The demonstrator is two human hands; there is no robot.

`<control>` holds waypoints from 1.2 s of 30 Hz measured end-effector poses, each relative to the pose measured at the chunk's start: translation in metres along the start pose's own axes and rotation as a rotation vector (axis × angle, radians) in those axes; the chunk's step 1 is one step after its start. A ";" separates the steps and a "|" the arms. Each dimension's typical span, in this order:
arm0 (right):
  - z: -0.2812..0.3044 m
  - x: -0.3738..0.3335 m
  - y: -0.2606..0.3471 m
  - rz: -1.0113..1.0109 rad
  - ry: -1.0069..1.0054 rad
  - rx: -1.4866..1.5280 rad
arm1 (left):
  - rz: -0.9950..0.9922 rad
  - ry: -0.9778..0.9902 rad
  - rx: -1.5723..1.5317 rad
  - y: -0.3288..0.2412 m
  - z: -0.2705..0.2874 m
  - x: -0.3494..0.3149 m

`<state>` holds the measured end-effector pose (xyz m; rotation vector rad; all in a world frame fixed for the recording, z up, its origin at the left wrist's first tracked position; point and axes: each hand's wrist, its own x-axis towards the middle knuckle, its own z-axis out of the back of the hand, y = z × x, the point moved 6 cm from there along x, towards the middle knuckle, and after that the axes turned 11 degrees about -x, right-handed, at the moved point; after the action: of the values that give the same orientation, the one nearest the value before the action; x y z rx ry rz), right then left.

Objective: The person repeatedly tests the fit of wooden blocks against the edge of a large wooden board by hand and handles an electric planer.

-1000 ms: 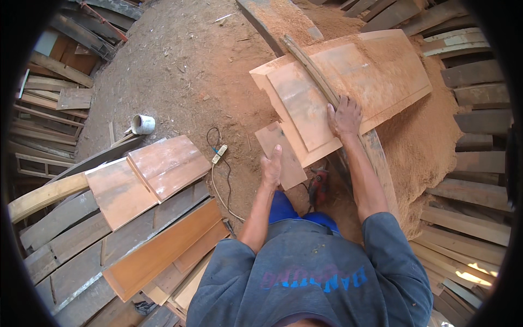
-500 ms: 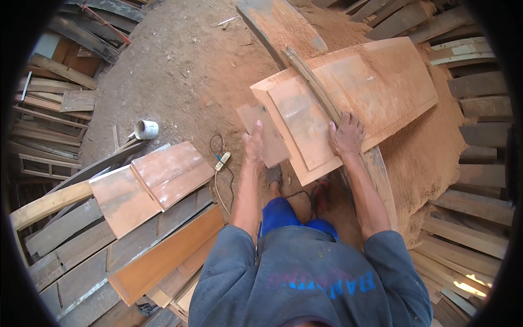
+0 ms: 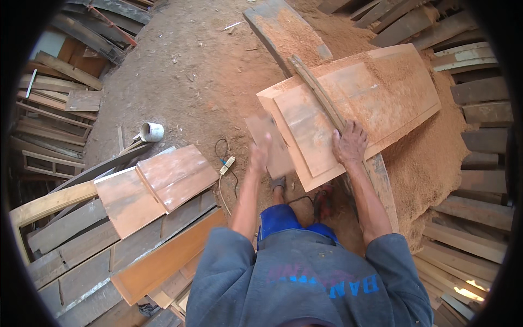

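A large wooden panel point(image 3: 392, 98) with a raised centre and bevelled edge lies slanted before me, dusted with sawdust. Across it runs a narrow wooden strip point(image 3: 315, 89). My right hand point(image 3: 351, 143) is closed over the strip's near end, thumb on one side and fingers on the other, pressing it to the panel. Beside the panel's left edge, my left hand point(image 3: 260, 155) holds a small flat wooden board point(image 3: 279, 152). Both are smeared by motion, and the fingers under the board are hidden.
A thick plank point(image 3: 286, 32) supports the panel, with heaped sawdust point(image 3: 419, 158) to the right. On the left, two loose panels point(image 3: 177, 177) rest on stacked boards. A white bucket point(image 3: 152, 132) and a power strip with cable point(image 3: 226, 165) are nearby. Timber piles point(image 3: 485, 113) line both sides.
My left hand and the small board have shifted slightly and now blur with motion. My right hand keeps its place on the strip. The whole view has moved a little.
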<state>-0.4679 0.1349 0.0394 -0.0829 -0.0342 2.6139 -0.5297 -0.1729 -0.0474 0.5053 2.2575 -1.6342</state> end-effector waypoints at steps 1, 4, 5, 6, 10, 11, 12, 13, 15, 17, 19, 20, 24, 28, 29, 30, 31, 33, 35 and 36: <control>0.000 0.001 0.001 -0.006 0.023 0.004 | 0.009 0.041 -0.065 0.014 0.002 -0.026; -0.002 0.003 0.003 0.005 0.013 0.014 | 0.250 0.040 -0.451 0.042 0.009 -0.100; -0.005 0.001 0.002 0.009 0.015 0.014 | 0.250 0.035 -0.453 0.034 0.008 -0.122; -0.007 0.001 -0.002 0.010 -0.020 -0.003 | 0.257 0.223 -0.762 0.012 -0.010 -0.143; -0.003 0.002 0.001 0.024 -0.066 -0.026 | 0.278 0.367 -1.187 -0.063 -0.051 -0.183; -0.001 0.001 0.004 0.041 -0.065 -0.021 | 0.290 0.507 -1.231 -0.060 -0.056 -0.181; -0.001 0.000 0.001 0.029 -0.047 -0.017 | 0.281 0.503 -1.238 -0.051 -0.060 -0.181; -0.001 0.003 0.001 0.020 -0.033 -0.011 | 0.196 0.425 -1.200 -0.044 -0.062 -0.175; -0.004 0.002 0.002 0.028 -0.043 -0.021 | 0.198 0.278 -1.083 -0.026 -0.052 -0.166; -0.008 0.001 0.001 0.036 -0.043 -0.031 | 0.259 0.275 -1.099 -0.002 -0.036 -0.166; -0.008 0.001 -0.002 0.043 -0.097 -0.020 | 0.339 0.277 -1.108 0.010 -0.025 -0.173; -0.012 0.001 -0.003 0.040 -0.090 -0.022 | 0.391 0.309 -1.086 0.016 -0.021 -0.180; -0.005 0.002 0.000 0.045 -0.046 0.006 | 0.353 0.071 -0.583 0.047 0.017 -0.172; -0.007 0.003 -0.001 0.026 -0.010 0.008 | 0.200 -0.015 -0.357 0.059 0.031 -0.137; -0.006 0.005 0.000 0.017 -0.011 0.006 | 0.178 0.007 -0.367 0.059 0.031 -0.130; -0.006 0.005 0.002 0.020 -0.002 0.002 | 0.186 0.011 -0.365 0.058 0.025 -0.127; -0.006 0.004 0.002 0.024 0.007 -0.003 | 0.151 0.006 -0.368 0.054 0.018 -0.124; -0.004 0.003 0.001 0.025 0.016 -0.008 | 0.114 -0.001 -0.367 0.056 0.008 -0.121; -0.006 0.001 0.003 0.030 0.026 -0.011 | 0.078 -0.038 -0.263 0.068 0.002 -0.122; -0.005 0.002 0.000 0.026 -0.011 -0.001 | 0.082 -0.032 -0.261 0.066 -0.005 -0.125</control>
<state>-0.4693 0.1354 0.0340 -0.0694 -0.0390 2.6408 -0.3889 -0.1617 -0.0464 0.4939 2.3469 -1.2750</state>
